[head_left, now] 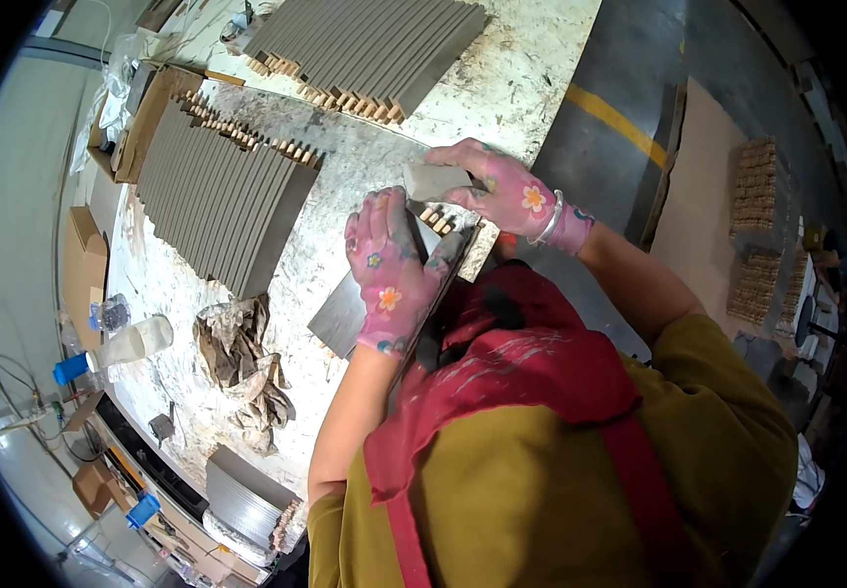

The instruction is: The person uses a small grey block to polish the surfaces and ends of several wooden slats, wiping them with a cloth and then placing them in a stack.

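We note the pink-floral-gloved right hand (511, 193), grip closed on a pale grey rectangular block (431, 182) that juts leftward past thumb and fingers. The matching left hand (391, 272) lies open across a flat grey slab (338, 318) at the stained white counter (320, 230).

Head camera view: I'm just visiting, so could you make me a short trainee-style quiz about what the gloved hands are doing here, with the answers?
1. What does the right hand hold?
A) a blue-capped bottle
B) a pale grey block
C) a brown carton

2. True or false: the left hand is clear of the grey panel, touching nothing.

3. Fill in: the silvery bracelet circles the ____ wrist.

Key:
1. B
2. False; it rests on the panel.
3. right
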Motion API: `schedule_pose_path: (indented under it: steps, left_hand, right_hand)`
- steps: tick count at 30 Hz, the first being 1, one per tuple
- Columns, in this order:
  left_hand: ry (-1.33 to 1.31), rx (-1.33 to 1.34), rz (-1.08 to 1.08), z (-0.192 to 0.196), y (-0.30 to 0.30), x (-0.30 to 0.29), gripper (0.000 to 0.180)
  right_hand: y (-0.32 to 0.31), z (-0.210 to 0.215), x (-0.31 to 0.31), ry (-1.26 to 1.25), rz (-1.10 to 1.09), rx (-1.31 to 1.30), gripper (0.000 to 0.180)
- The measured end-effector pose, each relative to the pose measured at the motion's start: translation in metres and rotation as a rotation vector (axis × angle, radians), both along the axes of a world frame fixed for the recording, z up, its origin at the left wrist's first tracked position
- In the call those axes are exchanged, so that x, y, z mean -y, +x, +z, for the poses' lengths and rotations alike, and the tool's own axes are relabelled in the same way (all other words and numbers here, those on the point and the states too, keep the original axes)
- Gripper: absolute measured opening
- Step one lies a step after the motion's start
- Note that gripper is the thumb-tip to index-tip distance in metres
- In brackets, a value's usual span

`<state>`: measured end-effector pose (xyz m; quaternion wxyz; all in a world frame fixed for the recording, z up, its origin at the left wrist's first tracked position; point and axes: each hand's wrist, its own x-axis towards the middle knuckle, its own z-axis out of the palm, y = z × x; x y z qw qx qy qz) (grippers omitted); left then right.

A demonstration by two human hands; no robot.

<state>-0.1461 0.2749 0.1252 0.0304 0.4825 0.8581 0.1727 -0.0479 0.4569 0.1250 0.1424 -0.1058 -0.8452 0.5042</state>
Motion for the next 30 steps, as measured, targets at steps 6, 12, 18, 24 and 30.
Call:
schedule_pose_path:
  steps: [6,12,18,24,30]
  left_hand:
    - [0.030,0.060,-0.069,-0.004,-0.001,-0.005,0.074]
    - [0.364,0.403,-0.159,-0.008,-0.016,0.009,0.050]
    - [0.111,0.224,-0.275,0.014,-0.015,0.010,0.038]
    - [0.237,0.308,-0.324,0.004,-0.024,0.019,0.028]
    - [0.003,0.008,-0.088,0.013,-0.013,0.032,0.081]
  right_hand:
    - [0.015,-0.012,-0.003,-0.044,-0.119,-0.052,0.044]
    - [0.023,-0.036,-0.012,-0.319,-0.202,-0.069,0.042]
    - [0.020,-0.040,-0.014,-0.245,-0.212,-0.095,0.042]
    - [0.019,-0.029,-0.006,-0.227,-0.200,-0.034,0.042]
    - [0.024,-0.021,-0.006,-0.108,-0.203,0.047,0.043]
